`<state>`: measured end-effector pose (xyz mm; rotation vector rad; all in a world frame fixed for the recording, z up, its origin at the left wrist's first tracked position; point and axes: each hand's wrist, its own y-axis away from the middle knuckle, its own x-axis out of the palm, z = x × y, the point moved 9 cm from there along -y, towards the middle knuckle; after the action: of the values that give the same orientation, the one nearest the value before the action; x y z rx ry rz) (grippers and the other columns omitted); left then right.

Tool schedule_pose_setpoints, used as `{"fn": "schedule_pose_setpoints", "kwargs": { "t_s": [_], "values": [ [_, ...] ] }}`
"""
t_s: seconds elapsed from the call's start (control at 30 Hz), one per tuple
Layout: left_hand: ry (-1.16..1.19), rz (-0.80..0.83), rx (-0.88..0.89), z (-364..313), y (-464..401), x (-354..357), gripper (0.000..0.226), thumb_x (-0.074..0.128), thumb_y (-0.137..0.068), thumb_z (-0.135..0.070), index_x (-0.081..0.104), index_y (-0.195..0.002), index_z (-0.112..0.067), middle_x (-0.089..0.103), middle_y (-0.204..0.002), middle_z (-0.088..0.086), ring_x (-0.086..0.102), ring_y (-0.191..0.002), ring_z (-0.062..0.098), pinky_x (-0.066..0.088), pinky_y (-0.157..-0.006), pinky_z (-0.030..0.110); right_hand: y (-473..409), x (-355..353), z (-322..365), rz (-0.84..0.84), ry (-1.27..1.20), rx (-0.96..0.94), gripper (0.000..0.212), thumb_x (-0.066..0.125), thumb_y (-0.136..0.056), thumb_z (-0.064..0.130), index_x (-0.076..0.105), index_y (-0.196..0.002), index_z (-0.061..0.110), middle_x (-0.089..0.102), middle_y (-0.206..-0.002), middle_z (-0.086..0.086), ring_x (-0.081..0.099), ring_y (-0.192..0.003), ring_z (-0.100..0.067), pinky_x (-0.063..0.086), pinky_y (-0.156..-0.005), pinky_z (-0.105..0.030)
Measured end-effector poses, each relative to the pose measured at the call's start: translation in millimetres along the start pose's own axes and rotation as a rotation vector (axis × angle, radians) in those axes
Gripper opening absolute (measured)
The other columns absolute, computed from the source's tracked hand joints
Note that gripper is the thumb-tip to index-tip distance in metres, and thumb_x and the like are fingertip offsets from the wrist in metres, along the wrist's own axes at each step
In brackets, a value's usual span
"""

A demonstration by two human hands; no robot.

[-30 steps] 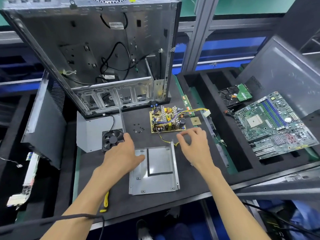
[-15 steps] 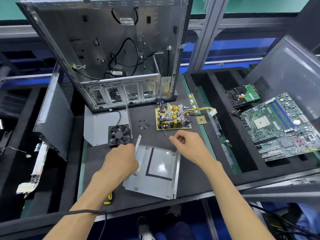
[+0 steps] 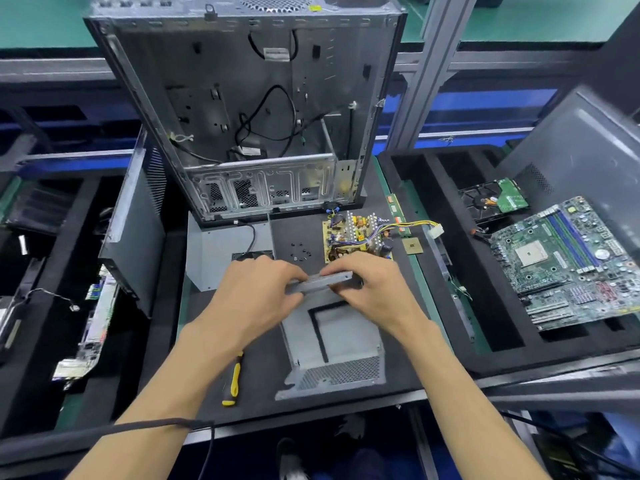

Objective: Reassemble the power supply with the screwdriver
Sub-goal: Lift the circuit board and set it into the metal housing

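Both hands hold the grey metal power supply cover [image 3: 332,344], tilted up on the black mat with its mesh side toward me. My left hand [image 3: 256,292] grips its upper edge on the left, and my right hand [image 3: 370,289] grips the same edge on the right. The power supply circuit board [image 3: 356,237], with yellow base and coloured wires, lies just beyond my hands. The other grey housing part with the black fan [image 3: 225,251] sits to the left, partly hidden by my left hand. A yellow-handled screwdriver [image 3: 235,379] lies near the mat's front edge, under my left forearm.
An open computer case [image 3: 249,109] stands at the back. Several small black screws [image 3: 299,251] lie on the mat. A CPU chip [image 3: 412,245] sits by the board. A motherboard [image 3: 568,261] and hard drive [image 3: 495,199] rest in the right foam tray. A side panel [image 3: 131,230] leans at left.
Both hands closed on the cover and raised its far edge off the mat, turning it from flat to tilted upright. The camera view also shifted.
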<state>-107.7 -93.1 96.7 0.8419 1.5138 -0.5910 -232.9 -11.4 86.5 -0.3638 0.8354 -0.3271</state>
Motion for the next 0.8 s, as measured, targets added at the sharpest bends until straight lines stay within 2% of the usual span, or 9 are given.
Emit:
{"fn": "schedule_pose_setpoints", "kwargs": {
  "t_s": [0.1, 0.2, 0.3, 0.4, 0.5, 0.57, 0.63, 0.7, 0.8],
  "values": [
    [0.231, 0.018, -0.016, 8.9, 1.3, 4.2, 0.044, 0.065, -0.090, -0.051, 0.059, -0.133, -0.044, 0.069, -0.124, -0.017, 0.062, -0.115, 0.010, 0.051, -0.092, 0.030, 16.2, -4.0, -11.5, -0.084, 0.026, -0.011, 0.026, 0.079, -0.074, 0.000, 0.077, -0.098, 0.010, 0.077, -0.098, 0.003, 0.072, -0.090, -0.013, 0.060, -0.077, -0.037],
    [0.519, 0.110, -0.030, 16.3, 9.1, 19.6, 0.067, 0.066, -0.091, -0.051, 0.037, -0.151, -0.041, 0.045, -0.152, -0.016, 0.046, -0.136, 0.010, 0.040, -0.113, 0.036, 38.5, -0.5, -32.2, -0.098, 0.051, 0.070, 0.030, 0.078, -0.075, -0.003, 0.073, -0.100, 0.013, 0.076, -0.103, 0.006, 0.072, -0.094, -0.010, 0.061, -0.076, -0.040],
    [0.564, 0.127, -0.166, 34.8, 18.3, 39.0, 0.080, 0.064, -0.091, -0.054, 0.022, -0.157, -0.036, 0.036, -0.157, -0.003, 0.042, -0.140, 0.015, 0.038, -0.115, 0.038, 65.1, -0.7, -50.6, -0.149, 0.082, 0.190, 0.022, 0.073, -0.086, 0.006, 0.068, -0.099, 0.022, 0.071, -0.097, 0.015, 0.068, -0.082, -0.004, 0.058, -0.060, -0.039],
    [0.540, 0.240, -0.363, 53.2, 30.6, 63.2, 0.091, 0.064, -0.084, -0.067, 0.022, -0.155, -0.026, 0.043, -0.152, 0.005, 0.050, -0.133, 0.022, 0.045, -0.108, 0.041, 85.9, 2.3, -54.4, -0.208, 0.095, 0.253, 0.006, 0.068, -0.097, 0.021, 0.062, -0.096, 0.023, 0.064, -0.088, 0.016, 0.060, -0.067, -0.009, 0.049, -0.050, -0.039],
    [0.520, 0.408, -0.458, 58.7, 44.3, 86.3, 0.088, 0.062, -0.081, -0.073, 0.029, -0.145, -0.023, 0.061, -0.127, 0.004, 0.070, -0.097, 0.020, 0.056, -0.085, 0.035, 102.3, 9.0, -52.9, -0.254, 0.095, 0.321, 0.012, 0.066, -0.098, 0.018, 0.059, -0.096, 0.027, 0.061, -0.088, 0.020, 0.057, -0.063, -0.007, 0.047, -0.049, -0.036],
    [0.724, 0.456, -0.528, 56.6, 49.1, 97.5, 0.077, 0.067, -0.086, -0.062, 0.029, -0.138, -0.021, 0.068, -0.103, 0.006, 0.076, -0.070, 0.024, 0.062, -0.068, 0.038, 113.3, 15.9, -56.3, -0.259, 0.085, 0.404, 0.015, 0.066, -0.098, 0.015, 0.058, -0.095, 0.027, 0.060, -0.086, 0.017, 0.056, -0.063, -0.011, 0.047, -0.052, -0.036],
    [0.884, 0.441, -0.562, 55.1, 47.9, 104.0, 0.070, 0.070, -0.093, -0.041, 0.028, -0.143, -0.016, 0.071, -0.092, 0.012, 0.076, -0.066, 0.029, 0.063, -0.060, 0.040, 122.2, 25.1, -55.8, -0.244, 0.080, 0.455, 0.017, 0.066, -0.098, 0.015, 0.056, -0.093, 0.028, 0.059, -0.081, 0.013, 0.055, -0.062, -0.013, 0.047, -0.055, -0.032],
    [0.878, 0.387, -0.538, 57.0, 43.4, 105.6, 0.060, 0.064, -0.097, -0.027, 0.031, -0.145, -0.015, 0.073, -0.086, 0.011, 0.075, -0.062, 0.026, 0.063, -0.059, 0.037, 128.1, 34.5, -53.3, -0.220, 0.067, 0.495, 0.021, 0.065, -0.098, 0.017, 0.051, -0.090, 0.030, 0.059, -0.080, 0.013, 0.055, -0.063, -0.013, 0.047, -0.057, -0.027],
    [0.861, 0.337, -0.502, 59.1, 41.4, 110.3, 0.052, 0.059, -0.097, -0.021, 0.037, -0.143, -0.017, 0.074, -0.078, 0.007, 0.074, -0.057, 0.020, 0.061, -0.056, 0.031, 136.5, 41.8, -49.4, -0.220, 0.022, 0.543, 0.028, 0.065, -0.097, 0.016, 0.047, -0.087, 0.035, 0.060, -0.083, 0.015, 0.057, -0.069, -0.011, 0.044, -0.060, -0.018]
  ]
}}
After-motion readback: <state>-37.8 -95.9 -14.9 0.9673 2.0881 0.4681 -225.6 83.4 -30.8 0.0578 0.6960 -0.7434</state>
